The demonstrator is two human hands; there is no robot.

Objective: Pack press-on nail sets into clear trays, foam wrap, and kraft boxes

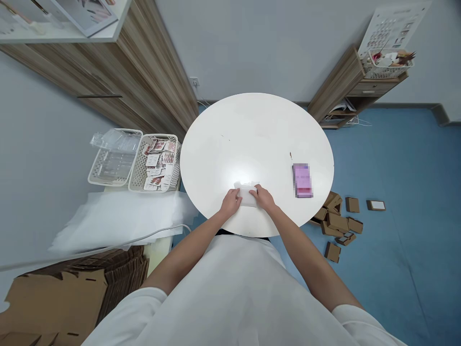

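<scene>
White shirt [248, 288] sits closest to my camera, and past it both bare forearms reach towards six o'clock on the round surface [255, 125]. Near that edge, well inside the rim, I have a small white packet [247, 198] between the hands. The left hand [230, 203] grips it from nine o'clock, thumb over its side; the right hand [262, 197] grips it from about two o'clock, thumb pressing on top. I cannot tell whether the packet rests flat or is lifted slightly, nor what is inside.

I judge the step in hand to be folding or smoothing the soft white wrapping. The next move seems to call for one hand pinning the fold while the other tucks the loose far edge.

Between three and four o'clock, well apart, lies a blurred purple item [303, 180]. Off the surface, a basket [137, 173] of printed cards [166, 157] sits at nine, white sheets [122, 218] at eight, and brown boxes [337, 222] on the floor [396, 192] at four.
</scene>
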